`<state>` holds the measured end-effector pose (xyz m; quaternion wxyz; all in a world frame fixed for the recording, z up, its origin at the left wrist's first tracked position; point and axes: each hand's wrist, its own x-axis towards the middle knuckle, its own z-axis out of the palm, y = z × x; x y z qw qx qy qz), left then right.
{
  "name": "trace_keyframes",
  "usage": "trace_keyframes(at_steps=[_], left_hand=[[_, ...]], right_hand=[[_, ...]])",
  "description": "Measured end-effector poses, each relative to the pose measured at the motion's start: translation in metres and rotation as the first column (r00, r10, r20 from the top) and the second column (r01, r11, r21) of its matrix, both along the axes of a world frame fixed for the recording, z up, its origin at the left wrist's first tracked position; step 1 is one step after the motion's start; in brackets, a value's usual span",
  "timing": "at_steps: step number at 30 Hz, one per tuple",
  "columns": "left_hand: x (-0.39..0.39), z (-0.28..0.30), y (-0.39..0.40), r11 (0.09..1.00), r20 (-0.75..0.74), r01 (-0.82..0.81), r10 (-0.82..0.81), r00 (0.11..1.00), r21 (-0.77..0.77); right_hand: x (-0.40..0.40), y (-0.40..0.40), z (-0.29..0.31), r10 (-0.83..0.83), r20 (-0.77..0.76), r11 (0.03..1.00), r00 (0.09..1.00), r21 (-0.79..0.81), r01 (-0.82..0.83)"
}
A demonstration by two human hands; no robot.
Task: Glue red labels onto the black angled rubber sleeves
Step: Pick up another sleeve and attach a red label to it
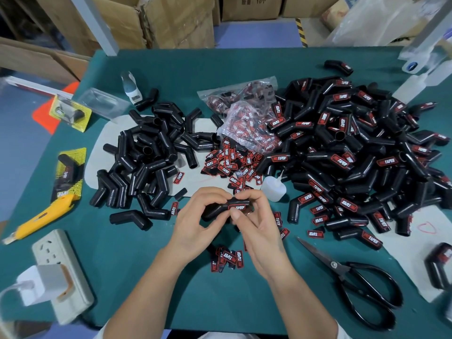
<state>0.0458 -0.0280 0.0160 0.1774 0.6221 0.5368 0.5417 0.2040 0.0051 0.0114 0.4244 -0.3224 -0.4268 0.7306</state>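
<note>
My left hand (200, 216) and my right hand (254, 223) together grip one black angled rubber sleeve (215, 211) above the green table. A red label (236, 207) lies on the sleeve's upper face, and my right thumb presses just below it. A heap of unlabelled black sleeves (146, 152) lies to the left. A bigger heap of labelled sleeves (354, 155) fills the right. Loose red labels (230, 162) are scattered in the middle, with a few more (228, 258) under my wrists. A small white glue bottle (272, 188) stands just right of my hands.
Black scissors (354, 282) lie at the front right. A yellow utility knife (44, 214) and a white power strip (61, 272) with a charger sit at the left. Plastic bags of labels (247, 118) lie mid-table. Cardboard boxes (159, 20) stand behind the table.
</note>
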Motion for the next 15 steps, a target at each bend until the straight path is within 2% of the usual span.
trace_keyframes(at_steps=[6,12,15], left_hand=[[0.0023,-0.0001,-0.0004,0.999,0.046,0.021,-0.020,0.999,-0.026],[0.0056,0.0051,0.0021,0.990,0.239,0.044,-0.011,0.971,-0.131],[0.0049,0.0064,0.0045,0.979,0.263,0.071,-0.018,0.965,-0.192]], right_hand=[[0.0004,0.0008,0.0054,-0.019,-0.022,0.999,1.000,-0.035,0.018],[0.0007,0.0021,0.0007,-0.052,0.066,0.998,0.996,-0.029,0.055],[0.0006,0.0030,0.0038,-0.085,0.124,0.996,0.989,0.026,0.083]])
